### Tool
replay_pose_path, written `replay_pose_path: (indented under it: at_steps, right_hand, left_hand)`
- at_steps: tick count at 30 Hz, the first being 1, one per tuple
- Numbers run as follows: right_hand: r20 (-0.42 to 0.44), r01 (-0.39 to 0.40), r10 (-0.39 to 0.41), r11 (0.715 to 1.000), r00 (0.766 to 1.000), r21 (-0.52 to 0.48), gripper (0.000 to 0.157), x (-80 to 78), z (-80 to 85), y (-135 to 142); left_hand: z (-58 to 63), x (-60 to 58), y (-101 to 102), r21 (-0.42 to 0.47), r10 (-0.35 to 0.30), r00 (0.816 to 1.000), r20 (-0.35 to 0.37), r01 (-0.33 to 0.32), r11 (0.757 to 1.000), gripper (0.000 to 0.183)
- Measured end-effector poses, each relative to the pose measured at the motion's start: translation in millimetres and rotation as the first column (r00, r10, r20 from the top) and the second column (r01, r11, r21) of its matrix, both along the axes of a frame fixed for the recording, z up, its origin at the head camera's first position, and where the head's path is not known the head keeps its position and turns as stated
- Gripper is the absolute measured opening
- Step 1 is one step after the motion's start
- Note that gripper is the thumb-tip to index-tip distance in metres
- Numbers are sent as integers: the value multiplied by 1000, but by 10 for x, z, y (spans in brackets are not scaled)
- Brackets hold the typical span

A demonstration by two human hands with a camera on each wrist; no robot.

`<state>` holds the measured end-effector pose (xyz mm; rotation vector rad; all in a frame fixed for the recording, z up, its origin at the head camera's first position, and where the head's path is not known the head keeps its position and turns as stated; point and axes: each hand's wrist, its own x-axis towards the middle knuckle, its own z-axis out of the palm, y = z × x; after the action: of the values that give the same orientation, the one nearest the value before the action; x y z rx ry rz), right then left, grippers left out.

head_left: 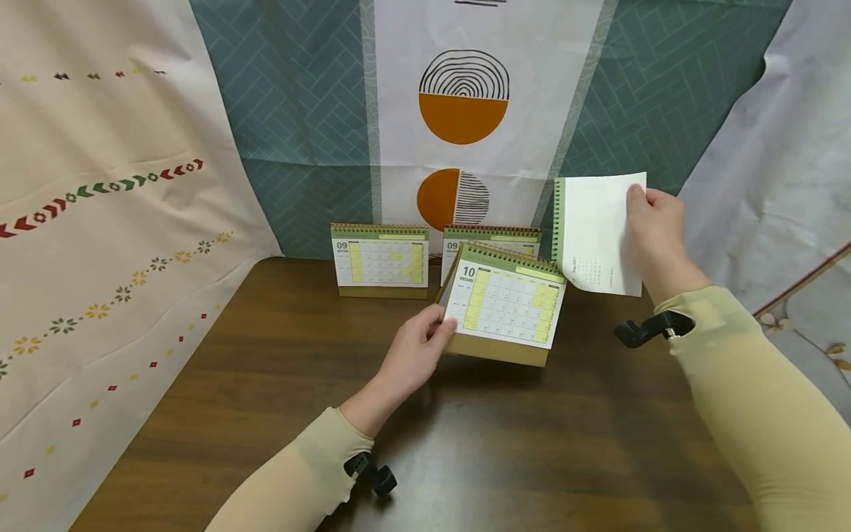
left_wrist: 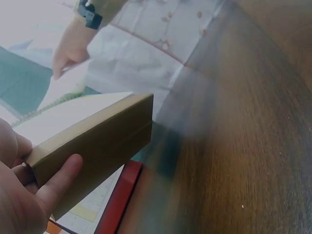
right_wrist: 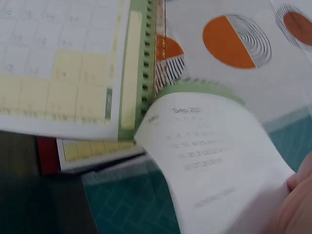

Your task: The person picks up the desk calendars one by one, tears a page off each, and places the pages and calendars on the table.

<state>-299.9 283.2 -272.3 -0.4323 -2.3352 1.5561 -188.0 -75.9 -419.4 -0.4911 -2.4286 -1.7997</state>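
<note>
A spiral-bound desk calendar [head_left: 508,304] showing month 10 is tilted above the table, its left side gripped by my left hand [head_left: 411,349]. In the left wrist view, the hand [left_wrist: 22,195] holds the end of the calendar's brown cardboard stand [left_wrist: 102,136]. My right hand [head_left: 658,233] pinches a loose-looking white page [head_left: 598,229] by its far edge. Small "Sep" print shows on the curved page [right_wrist: 204,156] in the right wrist view. Its green perforated edge is mostly away from the spiral; whether one corner is still attached I cannot tell.
Two more desk calendars stand at the back of the brown table [head_left: 292,414]: a left one [head_left: 380,263] showing 09, and a right one [head_left: 492,235] partly hidden behind the held calendar. Patterned cloths [head_left: 299,111] hang behind and at both sides.
</note>
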Motion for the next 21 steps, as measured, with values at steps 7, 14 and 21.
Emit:
replay_pose_path:
  at_steps: [7,14,21]
  right_hand:
    - [47,99,-93,983,995,-153,53,-28,-34,329]
    - [16,162,-164,942,986,-293,24,-68,-69,485]
    - [86,202,-185,939,979,-279,34,-136,-139,579]
  left_hand:
    - [-12,-2,-25,2,-9,1000,11,9,1000,12]
    - [-3,8,-25,-22,-14,1000,4,14,1000,12]
    - [0,10,15,-26,-33,999,-5,33,999,12]
